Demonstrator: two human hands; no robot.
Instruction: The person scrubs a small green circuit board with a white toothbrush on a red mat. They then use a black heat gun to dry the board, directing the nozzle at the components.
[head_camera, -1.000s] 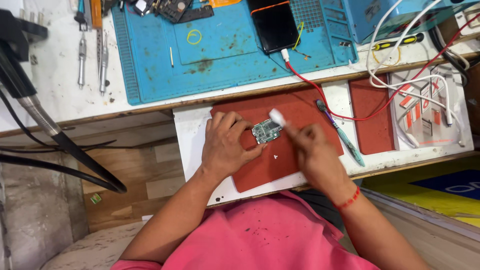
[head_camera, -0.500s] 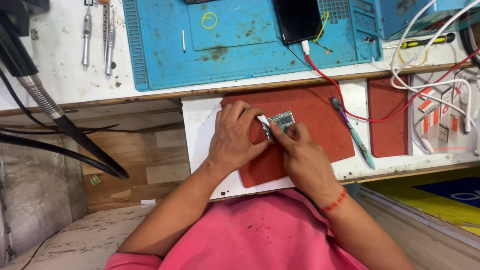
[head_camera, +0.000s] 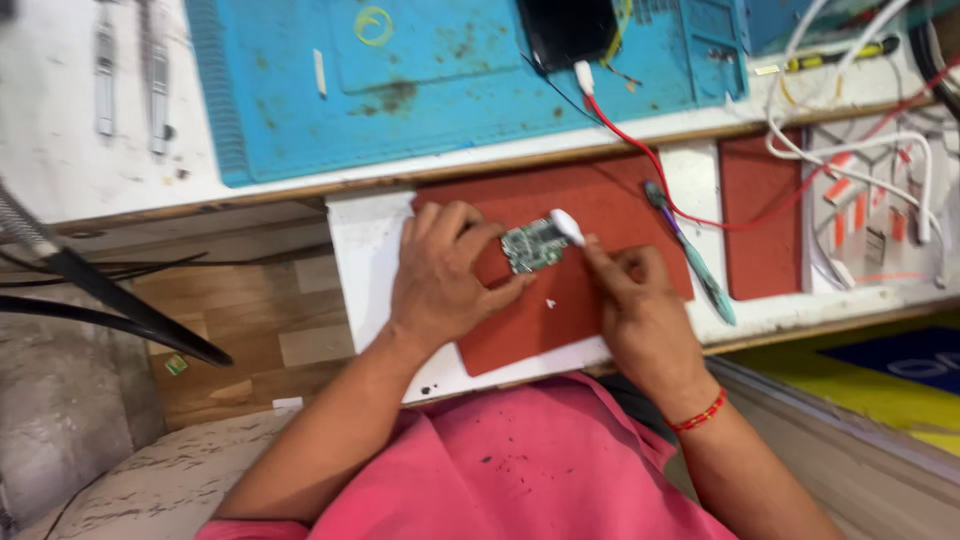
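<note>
On a red mat (head_camera: 610, 205) (blue mat (head_camera: 450, 80) behind), left hand (head_camera: 440, 285) pinches a circuit board (head_camera: 532, 245), right hand (head_camera: 640, 300) a white swab (head_camera: 567, 226).

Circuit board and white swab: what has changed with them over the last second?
The right hand pulled the white swab in against the circuit board half a second ago and has now swung its tip back to the board's upper right corner. Nothing was picked up or let go. The left hand keeps pinning the board on the red mat; the teal-handled tool lies where it was.
</note>
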